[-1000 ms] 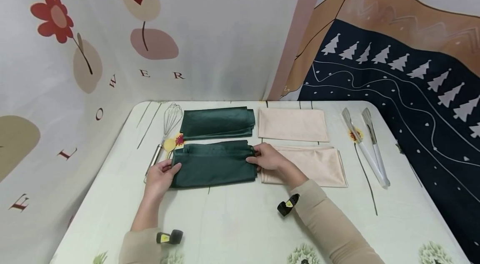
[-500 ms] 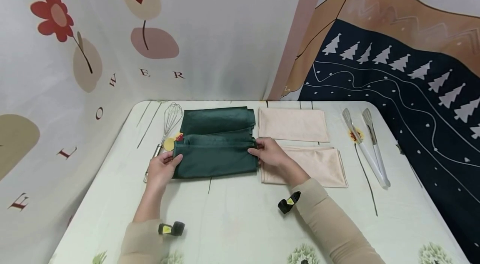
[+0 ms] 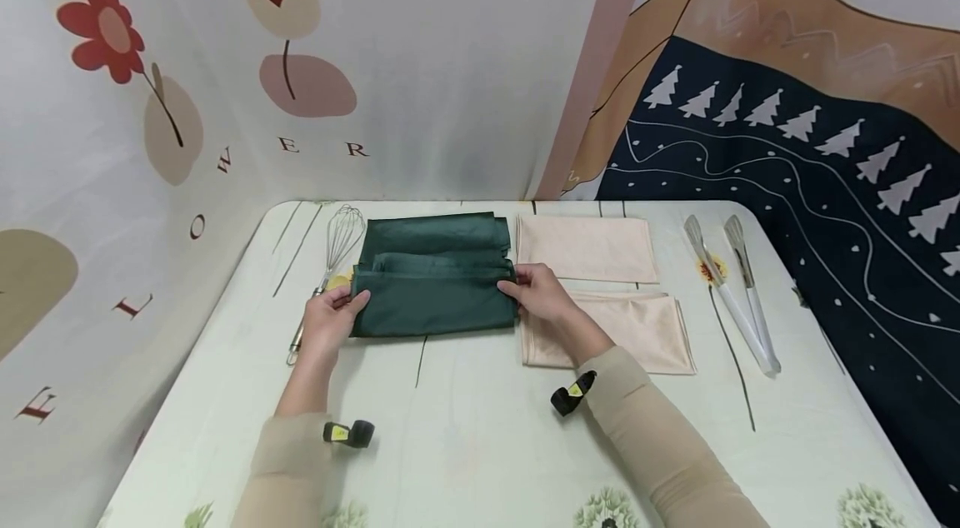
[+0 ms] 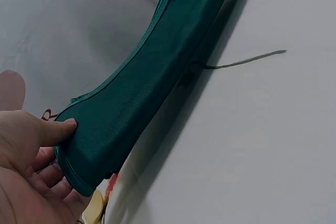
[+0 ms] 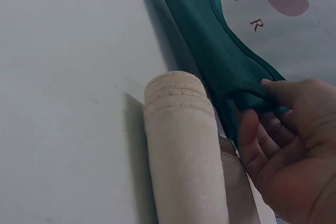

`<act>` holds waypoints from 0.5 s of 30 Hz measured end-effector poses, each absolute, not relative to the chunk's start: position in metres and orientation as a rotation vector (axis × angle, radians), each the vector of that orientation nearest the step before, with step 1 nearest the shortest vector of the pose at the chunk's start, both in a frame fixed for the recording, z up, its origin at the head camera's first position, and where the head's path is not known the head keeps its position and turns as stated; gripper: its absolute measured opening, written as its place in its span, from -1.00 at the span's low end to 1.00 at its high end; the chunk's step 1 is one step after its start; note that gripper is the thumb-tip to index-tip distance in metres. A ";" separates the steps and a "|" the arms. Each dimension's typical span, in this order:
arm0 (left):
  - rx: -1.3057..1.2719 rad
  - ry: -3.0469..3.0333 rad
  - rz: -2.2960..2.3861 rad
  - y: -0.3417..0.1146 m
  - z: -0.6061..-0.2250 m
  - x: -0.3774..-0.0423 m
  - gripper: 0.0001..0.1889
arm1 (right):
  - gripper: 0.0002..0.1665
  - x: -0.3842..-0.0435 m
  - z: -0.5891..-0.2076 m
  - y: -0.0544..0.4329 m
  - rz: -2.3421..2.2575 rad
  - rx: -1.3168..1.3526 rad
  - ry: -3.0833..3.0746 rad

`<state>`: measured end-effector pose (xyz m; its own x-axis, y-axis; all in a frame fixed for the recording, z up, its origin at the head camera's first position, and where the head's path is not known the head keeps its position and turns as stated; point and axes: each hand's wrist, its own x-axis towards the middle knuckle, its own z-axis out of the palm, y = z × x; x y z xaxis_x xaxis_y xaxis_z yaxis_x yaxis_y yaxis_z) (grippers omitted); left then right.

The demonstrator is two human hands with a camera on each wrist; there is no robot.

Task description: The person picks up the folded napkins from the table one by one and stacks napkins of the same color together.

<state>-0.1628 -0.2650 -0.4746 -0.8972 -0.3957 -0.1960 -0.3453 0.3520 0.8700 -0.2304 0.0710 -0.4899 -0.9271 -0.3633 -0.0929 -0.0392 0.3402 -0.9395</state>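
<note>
A folded dark green cloth (image 3: 435, 307) is stretched between both hands, and its far part overlaps a second folded green cloth (image 3: 431, 235) behind it. My left hand (image 3: 327, 321) pinches the left edge, thumb on top and fingers underneath. At the right edge, my right hand (image 3: 545, 295) holds the cloth the same way. The left wrist view shows the held green cloth (image 4: 131, 93) slightly bowed, with a shadow along the table below it. In the right wrist view its corner (image 5: 247, 85) bunches between thumb and fingers.
A wire whisk (image 3: 344, 238) lies left of the green cloths, its handle partly behind my left hand. Right of them are a rear pink folded cloth (image 3: 588, 249) and a front one (image 3: 637, 334), beneath my right forearm. White-handled tongs (image 3: 733, 311) lie at the far right.
Both hands have moved the held green cloth away from me, toward the back of the table. It now covers more of the rear green cloth; the other things have stayed put.
</note>
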 end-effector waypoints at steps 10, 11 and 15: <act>0.640 -2.530 -1.641 -0.261 -0.465 -0.184 -0.61 | -0.77 -0.245 -0.487 0.070 -1.633 -0.338 2.355; 0.641 -2.530 -1.640 -0.261 -0.464 -0.186 -0.61 | -0.76 -0.247 -0.486 0.070 -1.633 -0.335 2.357; 0.632 -2.531 -1.632 -0.262 -0.464 -0.195 -0.61 | -0.77 -0.255 -0.482 0.068 -1.629 -0.323 2.376</act>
